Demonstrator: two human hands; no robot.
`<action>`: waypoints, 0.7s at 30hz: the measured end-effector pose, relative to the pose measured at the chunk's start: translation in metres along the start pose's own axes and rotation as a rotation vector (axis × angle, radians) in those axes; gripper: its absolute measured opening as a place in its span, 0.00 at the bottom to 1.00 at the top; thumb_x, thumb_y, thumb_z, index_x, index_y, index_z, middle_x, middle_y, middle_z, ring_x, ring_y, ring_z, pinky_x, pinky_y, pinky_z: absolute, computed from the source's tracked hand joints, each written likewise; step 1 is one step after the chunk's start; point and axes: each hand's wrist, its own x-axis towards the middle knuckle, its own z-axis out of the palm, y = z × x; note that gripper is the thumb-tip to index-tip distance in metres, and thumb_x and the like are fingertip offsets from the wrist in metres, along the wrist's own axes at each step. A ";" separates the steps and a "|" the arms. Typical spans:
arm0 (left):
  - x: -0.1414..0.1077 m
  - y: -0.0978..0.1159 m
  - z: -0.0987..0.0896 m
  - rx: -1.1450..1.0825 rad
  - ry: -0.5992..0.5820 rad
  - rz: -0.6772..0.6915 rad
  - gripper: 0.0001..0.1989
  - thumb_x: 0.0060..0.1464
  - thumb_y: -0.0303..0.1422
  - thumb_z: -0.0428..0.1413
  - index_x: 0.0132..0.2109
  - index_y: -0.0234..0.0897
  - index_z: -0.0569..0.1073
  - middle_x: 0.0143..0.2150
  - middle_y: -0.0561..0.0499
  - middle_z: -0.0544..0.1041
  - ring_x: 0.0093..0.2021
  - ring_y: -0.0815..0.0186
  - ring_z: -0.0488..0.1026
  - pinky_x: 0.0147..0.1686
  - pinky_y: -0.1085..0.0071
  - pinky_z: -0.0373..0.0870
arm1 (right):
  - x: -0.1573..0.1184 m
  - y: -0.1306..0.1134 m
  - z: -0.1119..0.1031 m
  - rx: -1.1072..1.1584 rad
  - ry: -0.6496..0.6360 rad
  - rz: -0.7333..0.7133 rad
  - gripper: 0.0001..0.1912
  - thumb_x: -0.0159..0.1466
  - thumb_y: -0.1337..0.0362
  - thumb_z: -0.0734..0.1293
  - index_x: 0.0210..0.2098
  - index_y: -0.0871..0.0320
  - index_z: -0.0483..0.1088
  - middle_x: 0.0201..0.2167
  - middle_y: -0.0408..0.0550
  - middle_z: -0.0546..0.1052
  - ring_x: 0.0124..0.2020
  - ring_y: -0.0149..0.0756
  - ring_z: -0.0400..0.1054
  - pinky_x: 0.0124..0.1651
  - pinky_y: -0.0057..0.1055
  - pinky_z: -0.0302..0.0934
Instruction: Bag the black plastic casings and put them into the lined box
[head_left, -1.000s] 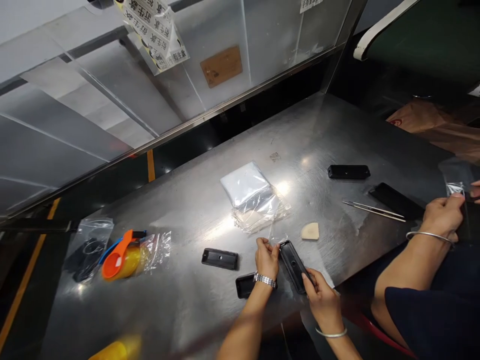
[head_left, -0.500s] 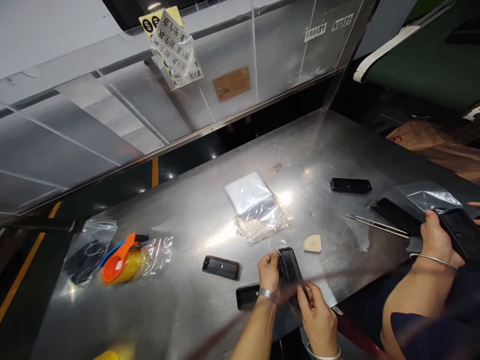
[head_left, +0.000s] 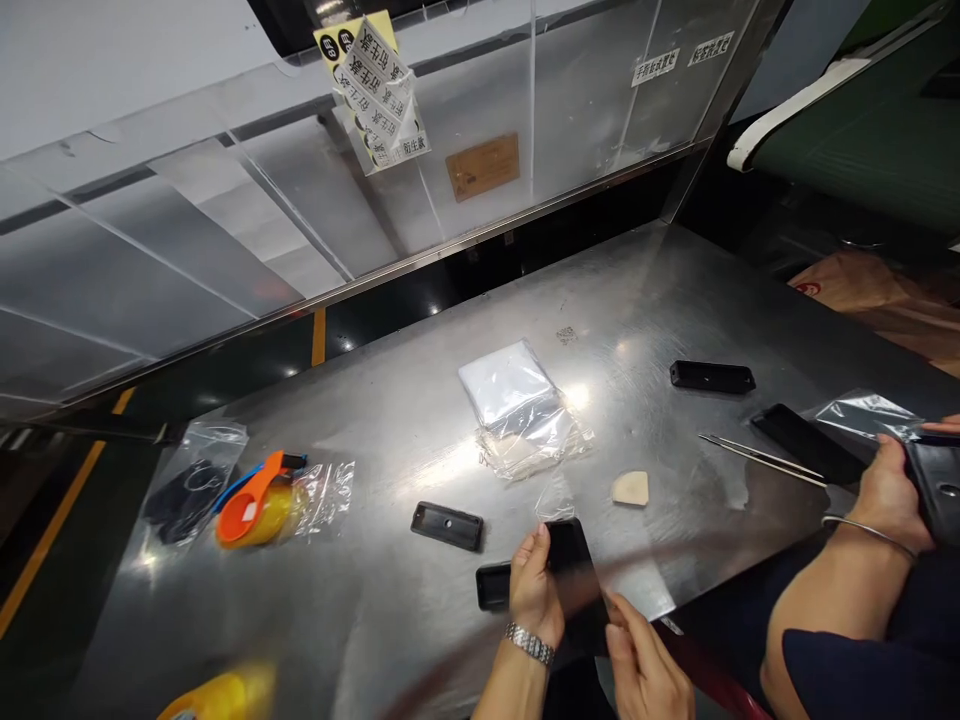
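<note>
A black rectangular plastic case [head_left: 576, 565] is in my hands, its smooth flat face toward me. My left hand [head_left: 536, 590], with a metal watch at the wrist, is closed round its left side, thumb up along the edge. Fingers of my right hand [head_left: 646, 660] pinch the lower right edge. Clear film [head_left: 556, 495] shows at the top end of the case; I cannot tell whether it is joined to it. Partly hidden behind my left hand lies a second black case [head_left: 492, 587]. Another black case [head_left: 448, 525], hollow side up, lies to the left.
A stack of clear bags [head_left: 517, 400] lies mid-table, with a cream pad [head_left: 631, 488] and tweezers [head_left: 761, 460] to the right. An orange tape cutter [head_left: 259, 500] is at left. At the right, a co-worker's hand [head_left: 892, 495] holds another black case [head_left: 937, 485].
The case in my hands has turned over, from recessed side to smooth face. My hands have moved slightly lower in view. The co-worker's case has tilted. The whole view has shifted a little.
</note>
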 end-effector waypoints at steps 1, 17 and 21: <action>-0.005 0.003 -0.003 -0.008 -0.032 -0.009 0.16 0.37 0.40 0.64 0.31 0.32 0.75 0.31 0.47 0.77 0.33 0.64 0.73 0.40 0.68 0.66 | 0.005 -0.003 -0.008 0.053 -0.015 0.011 0.14 0.65 0.61 0.56 0.44 0.60 0.66 0.35 0.52 0.76 0.34 0.35 0.73 0.35 0.26 0.68; -0.061 0.038 -0.038 0.148 -0.386 -0.136 0.11 0.50 0.33 0.56 0.38 0.29 0.76 0.37 0.43 0.78 0.43 0.60 0.72 0.50 0.65 0.59 | 0.078 -0.039 -0.050 0.539 -0.685 0.125 0.10 0.62 0.62 0.59 0.39 0.54 0.72 0.31 0.45 0.71 0.34 0.32 0.67 0.36 0.28 0.63; -0.065 0.044 -0.044 0.191 -0.413 -0.172 0.12 0.49 0.33 0.57 0.39 0.29 0.77 0.35 0.42 0.78 0.39 0.60 0.73 0.47 0.64 0.61 | 0.088 -0.040 -0.047 0.621 -0.868 0.239 0.10 0.60 0.59 0.63 0.34 0.56 0.72 0.26 0.43 0.70 0.27 0.30 0.63 0.30 0.27 0.60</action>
